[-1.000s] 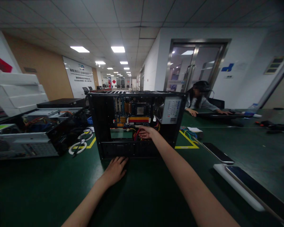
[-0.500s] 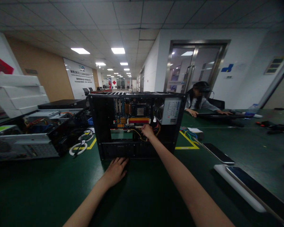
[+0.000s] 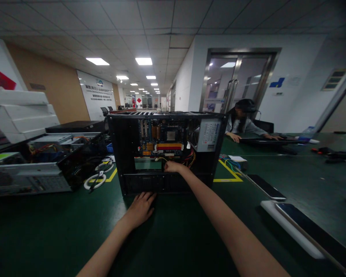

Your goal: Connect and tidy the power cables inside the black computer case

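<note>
An open black computer case stands upright on the green table in front of me. Inside it are a motherboard with red and yellow memory slots, a silver power supply at upper right, and loose power cables. My right hand reaches into the lower part of the case, below the motherboard and beside a thin yellow cable. Its fingers are curled together, and what they pinch, if anything, is hidden. My left hand lies flat on the table, fingers stretched out against the case's bottom edge.
At left stands another opened computer case, with a coiled white cable beside it. On the right lie a dark phone and a larger flat device. Across the table sits a person with hands near a dark flat panel.
My right hand has moved down and to the left inside the case, away from the memory slots. My left hand and the case have stayed in place.
</note>
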Tool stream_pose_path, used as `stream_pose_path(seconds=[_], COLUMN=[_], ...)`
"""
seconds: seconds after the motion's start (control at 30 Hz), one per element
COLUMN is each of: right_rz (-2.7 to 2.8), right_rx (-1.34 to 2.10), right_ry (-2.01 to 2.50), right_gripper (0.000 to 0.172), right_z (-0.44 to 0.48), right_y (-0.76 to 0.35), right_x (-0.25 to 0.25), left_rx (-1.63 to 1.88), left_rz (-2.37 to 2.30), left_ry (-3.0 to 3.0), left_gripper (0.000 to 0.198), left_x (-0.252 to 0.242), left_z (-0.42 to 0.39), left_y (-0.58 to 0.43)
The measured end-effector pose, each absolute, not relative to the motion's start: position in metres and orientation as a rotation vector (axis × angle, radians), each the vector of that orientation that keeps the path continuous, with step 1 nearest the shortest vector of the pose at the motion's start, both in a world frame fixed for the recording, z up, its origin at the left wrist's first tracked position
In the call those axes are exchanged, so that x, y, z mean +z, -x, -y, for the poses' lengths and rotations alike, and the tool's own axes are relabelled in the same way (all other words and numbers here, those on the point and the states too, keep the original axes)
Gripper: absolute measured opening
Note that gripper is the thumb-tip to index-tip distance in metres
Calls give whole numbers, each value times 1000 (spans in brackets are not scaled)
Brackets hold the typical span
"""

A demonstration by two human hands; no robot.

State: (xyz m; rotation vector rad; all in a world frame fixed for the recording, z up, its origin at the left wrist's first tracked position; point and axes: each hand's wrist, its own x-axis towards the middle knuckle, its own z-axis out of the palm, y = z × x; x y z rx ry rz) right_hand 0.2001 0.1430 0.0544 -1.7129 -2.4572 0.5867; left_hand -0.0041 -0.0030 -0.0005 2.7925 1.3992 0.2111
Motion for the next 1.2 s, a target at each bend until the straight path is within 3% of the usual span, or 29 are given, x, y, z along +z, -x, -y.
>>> stream_pose_path(seconds=[0.17, 0.7, 1.2], right_rz=[2604, 2696, 2666], right_rx=[753, 1102, 936], right_ry=[1711, 1825, 1967], right_gripper=[30, 32, 28], right_z=[-141, -130, -138], right_y=[-204, -204, -204], right_x=[58, 70, 66], left_rx=[225, 207, 196], left_rz=[-1397, -1405, -1391], left_ry=[-2784, -2772, -2767], left_gripper=[50, 51, 51], left_x=[1, 3, 6], left_z=[3, 5, 6], left_y=[4, 2, 1])
